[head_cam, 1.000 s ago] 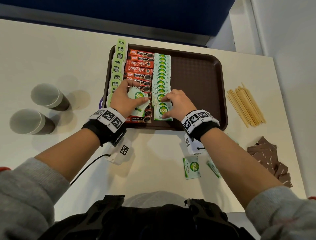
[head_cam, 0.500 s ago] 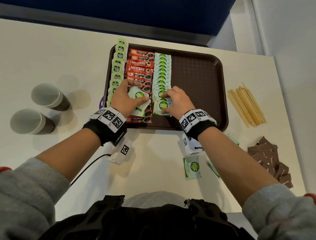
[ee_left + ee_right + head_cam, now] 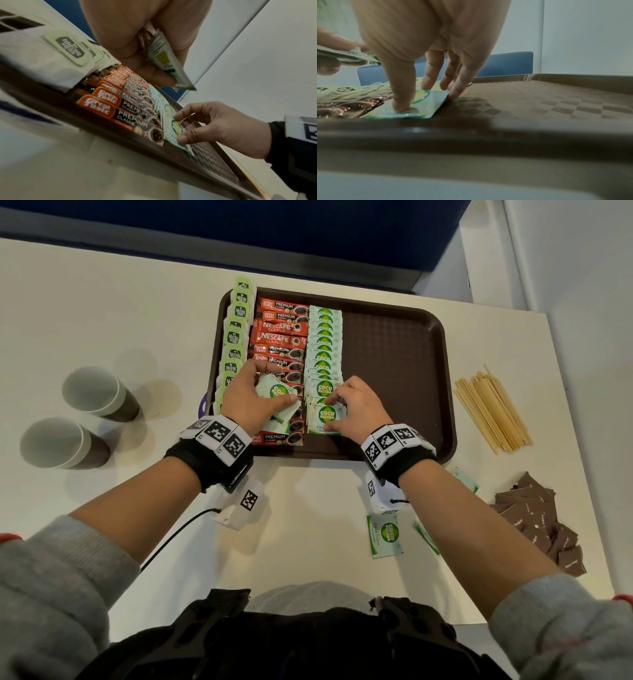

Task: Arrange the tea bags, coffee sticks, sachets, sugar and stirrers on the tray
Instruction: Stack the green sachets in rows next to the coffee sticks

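On the brown tray (image 3: 394, 354) lie three columns: green-tagged tea bags (image 3: 236, 337) at the left, red coffee sticks (image 3: 281, 337), then white-green Coco Natura sugar sachets (image 3: 324, 344). My left hand (image 3: 270, 386) hovers over the coffee sticks and grips a small stack of sachets (image 3: 277, 395) between thumb and fingers; the wrist view shows the same stack (image 3: 164, 60). My right hand (image 3: 337, 415) pinches the nearest sachet (image 3: 323, 417) at the near end of the sachet column. Its thumb presses on this sachet (image 3: 429, 102) and its fingertips (image 3: 453, 97) touch the far edge.
Wooden stirrers (image 3: 493, 409) lie right of the tray, and a heap of brown sugar packets (image 3: 541, 525) lies nearer. Loose sachets (image 3: 385, 535) lie on the table under my right forearm. Two paper cups (image 3: 96, 392) stand at the left.
My right hand has slid the nearest sachet a little away from me, up against the sachet column. The left hand has kept its stack in place.
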